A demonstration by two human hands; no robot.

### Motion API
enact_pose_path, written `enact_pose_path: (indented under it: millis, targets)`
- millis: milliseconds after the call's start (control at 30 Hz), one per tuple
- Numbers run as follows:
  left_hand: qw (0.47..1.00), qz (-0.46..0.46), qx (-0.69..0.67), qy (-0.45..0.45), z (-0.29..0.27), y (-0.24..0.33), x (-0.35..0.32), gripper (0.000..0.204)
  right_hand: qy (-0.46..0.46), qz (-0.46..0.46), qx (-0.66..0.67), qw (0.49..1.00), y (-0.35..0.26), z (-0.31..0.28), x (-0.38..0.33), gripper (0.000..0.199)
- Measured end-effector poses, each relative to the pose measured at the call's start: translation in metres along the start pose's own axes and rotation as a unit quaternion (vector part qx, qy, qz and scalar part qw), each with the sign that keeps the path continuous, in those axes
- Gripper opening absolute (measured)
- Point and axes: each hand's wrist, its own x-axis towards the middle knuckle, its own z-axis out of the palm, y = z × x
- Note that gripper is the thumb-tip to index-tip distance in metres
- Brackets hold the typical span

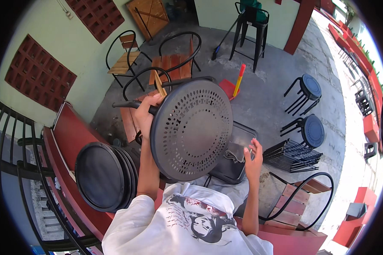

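In front of me tilts a black metal stool, its round seat pierced with rings of small holes and turned toward me. My left hand is closed around one of its legs at the left of the seat. To the right of the stool, my right hand is raised with its fingers apart and nothing in it. Close beside that hand, a crumpled grey cloth lies on a black rounded-corner panel, partly hidden by the stool.
Round black tops lean stacked at the left on a red ledge. Two similar stools lie on the floor at right, by black folded frames. Wooden-slat chairs, a red dustpan and a tall stool are farther back.
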Motion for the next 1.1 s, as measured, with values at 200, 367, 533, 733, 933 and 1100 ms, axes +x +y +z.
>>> enact_pose_path:
  millis: [200,367,533,733,933,1100]
  targets:
    - [0.972,0.130,0.173,-0.090,-0.033,-0.040,0.035,0.017,-0.004,-0.202,-0.026,0.979,-0.124,0.079,0.075,0.068]
    - [0.936,0.252,0.196,-0.151,-0.013,-0.049,0.057,0.025,-0.038,-0.364,-0.015,0.931,-0.218,0.160,0.058,0.079]
    - [0.943,0.217,0.198,-0.157,0.024,0.000,0.070,0.064,-0.063,-0.530,-0.112,0.838,-0.239,0.171,0.063,0.081]
    - [0.975,-0.014,0.058,-0.214,0.042,0.022,0.093,0.067,0.092,-0.248,-0.087,0.961,-0.222,0.123,0.190,0.063]
    - [0.975,-0.082,-0.043,-0.203,0.045,0.001,0.085,0.054,-0.017,-0.385,-0.050,0.921,-0.249,0.146,0.104,0.079]
    - [0.982,-0.052,0.094,-0.153,0.079,-0.005,0.062,0.064,0.047,-0.293,-0.014,0.955,-0.237,0.076,0.178,0.065]
